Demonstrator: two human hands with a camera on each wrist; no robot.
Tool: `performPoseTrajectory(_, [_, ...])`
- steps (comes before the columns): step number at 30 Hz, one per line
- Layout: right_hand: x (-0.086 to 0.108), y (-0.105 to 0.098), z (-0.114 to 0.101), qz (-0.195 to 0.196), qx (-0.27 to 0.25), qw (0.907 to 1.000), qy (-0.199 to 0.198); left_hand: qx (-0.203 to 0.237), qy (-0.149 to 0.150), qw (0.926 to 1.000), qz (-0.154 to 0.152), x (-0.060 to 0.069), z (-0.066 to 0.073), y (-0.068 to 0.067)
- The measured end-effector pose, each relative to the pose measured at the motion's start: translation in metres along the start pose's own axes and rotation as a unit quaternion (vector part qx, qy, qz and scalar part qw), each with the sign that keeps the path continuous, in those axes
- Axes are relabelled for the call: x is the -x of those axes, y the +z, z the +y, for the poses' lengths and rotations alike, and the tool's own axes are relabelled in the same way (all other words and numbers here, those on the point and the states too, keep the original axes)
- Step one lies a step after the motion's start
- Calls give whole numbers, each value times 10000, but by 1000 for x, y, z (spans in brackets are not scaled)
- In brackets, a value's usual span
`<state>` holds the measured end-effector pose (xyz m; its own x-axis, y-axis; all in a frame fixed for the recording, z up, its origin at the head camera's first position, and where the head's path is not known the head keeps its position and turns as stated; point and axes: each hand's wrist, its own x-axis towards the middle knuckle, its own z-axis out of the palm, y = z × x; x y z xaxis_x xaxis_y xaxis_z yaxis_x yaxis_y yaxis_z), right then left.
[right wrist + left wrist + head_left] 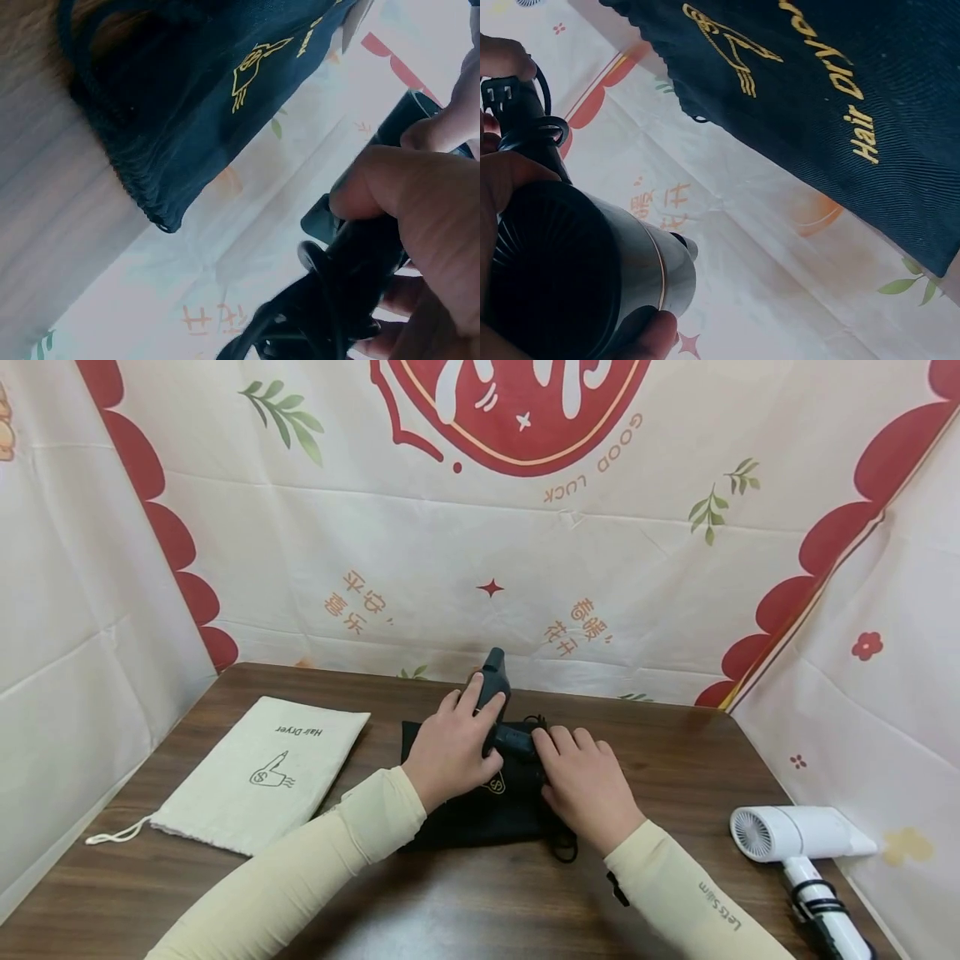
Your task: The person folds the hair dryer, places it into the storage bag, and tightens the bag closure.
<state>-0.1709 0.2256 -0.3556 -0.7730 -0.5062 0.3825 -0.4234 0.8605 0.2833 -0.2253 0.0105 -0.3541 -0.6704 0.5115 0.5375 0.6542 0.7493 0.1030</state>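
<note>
Pointing at the far edge of the worktop point(360, 688), the dark hair dryer point(492, 688) is gripped by the left hand point(453, 745), the right hand point(588, 787) clasping its rightward handle point(516, 742).

The cream bag point(217, 777) and black bag point(870, 82) said “Hair Dryer”; upper curtain point(450, 527), “GOOD LUCK”; lower-right sleeve point(678, 881), “Lets slim”.

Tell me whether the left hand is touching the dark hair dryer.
Touching: the left wrist view shows the left hand gripping the dark hair dryer round its barrel.
</note>
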Motion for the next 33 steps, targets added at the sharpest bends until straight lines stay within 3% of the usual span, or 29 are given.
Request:
performPoseTrajectory(15, [3, 1, -2, 373, 321, 9988, -57, -125, -96, 9999, 41, -1, 7, -3])
performPoseTrajectory(33, [1, -4, 0, 472, 360, 9982, -110, -235, -69, 9997, 36, -2, 11, -10])
